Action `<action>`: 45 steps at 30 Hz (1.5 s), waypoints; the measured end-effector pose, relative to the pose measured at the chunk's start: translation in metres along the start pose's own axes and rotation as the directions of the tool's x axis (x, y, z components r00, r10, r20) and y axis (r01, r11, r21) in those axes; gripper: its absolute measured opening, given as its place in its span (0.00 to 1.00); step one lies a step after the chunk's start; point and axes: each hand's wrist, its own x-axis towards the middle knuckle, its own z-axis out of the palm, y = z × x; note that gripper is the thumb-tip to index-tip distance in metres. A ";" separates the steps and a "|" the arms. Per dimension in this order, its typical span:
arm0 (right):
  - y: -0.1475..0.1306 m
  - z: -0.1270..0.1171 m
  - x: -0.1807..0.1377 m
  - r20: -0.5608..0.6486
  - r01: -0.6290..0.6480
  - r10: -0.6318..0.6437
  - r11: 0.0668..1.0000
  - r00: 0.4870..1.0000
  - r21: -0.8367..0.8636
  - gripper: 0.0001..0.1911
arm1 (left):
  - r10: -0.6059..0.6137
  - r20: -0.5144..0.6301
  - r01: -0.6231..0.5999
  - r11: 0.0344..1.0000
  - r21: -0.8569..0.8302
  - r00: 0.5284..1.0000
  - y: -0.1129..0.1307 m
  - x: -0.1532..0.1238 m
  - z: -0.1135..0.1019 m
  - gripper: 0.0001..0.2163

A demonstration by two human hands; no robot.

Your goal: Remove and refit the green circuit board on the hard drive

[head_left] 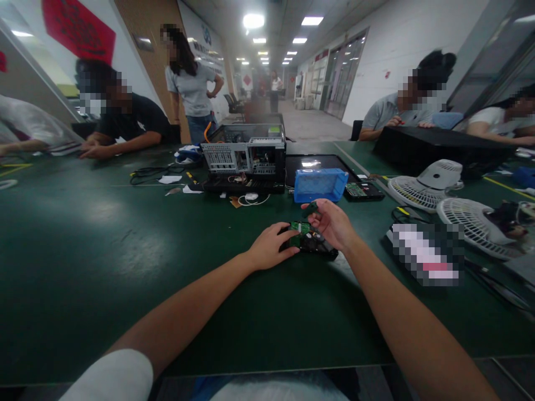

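A black hard drive (315, 243) with a green circuit board lies flat on the green table in front of me. My left hand (272, 245) grips its left end, with fingers along the far side and the thumb at the near edge. Just above the drive's right part, my right hand (332, 224) pinches a small dark green piece (310, 209) between thumb and fingers; its exact kind is too small to tell. The right wrist hides part of the drive's right end.
Beyond the drive stand a blue plastic bin (320, 186) and an opened computer case (244, 153). Another circuit-board device (364, 191) lies right of the bin. White fan parts (422, 186) and a blurred-out object (424, 256) are at right. Several people sit or stand around.
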 end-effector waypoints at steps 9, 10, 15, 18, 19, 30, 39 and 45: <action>0.003 -0.004 0.001 0.010 0.048 -0.047 0.997 0.999 -0.065 0.16 | 0.004 0.004 -0.004 1.000 0.014 1.000 -0.001 0.000 0.001 0.26; 0.003 -0.005 0.002 0.003 0.056 -0.056 0.996 0.998 -0.073 0.16 | 0.004 0.006 -0.004 1.000 0.015 1.000 -0.001 0.000 0.001 0.26; 0.005 -0.008 0.005 -0.113 0.121 -0.135 0.985 0.984 -0.120 0.12 | 0.001 0.009 -0.002 1.000 0.020 1.000 -0.002 0.000 0.001 0.26; 0.006 -0.009 0.006 -0.153 0.164 -0.182 0.978 0.971 -0.128 0.11 | -0.004 0.016 0.004 1.000 0.021 1.000 -0.001 -0.001 0.000 0.26; 0.006 -0.009 0.006 -0.148 0.168 -0.186 0.977 0.971 -0.129 0.11 | -0.006 0.017 0.006 1.000 0.020 1.000 -0.001 -0.001 0.000 0.26; 0.003 -0.008 0.003 -0.052 0.054 -0.059 0.994 0.997 -0.098 0.15 | -0.011 0.022 0.011 1.000 0.006 1.000 0.001 -0.001 -0.002 0.25; 0.004 -0.006 0.000 0.032 -0.023 0.025 0.998 0.999 -0.052 0.12 | -0.004 0.016 0.004 1.000 0.001 1.000 0.000 0.000 -0.001 0.25; 0.004 -0.006 0.000 0.037 -0.054 0.054 0.998 0.998 0.011 0.14 | -0.005 0.007 0.005 1.000 0.007 1.000 0.000 0.000 0.000 0.25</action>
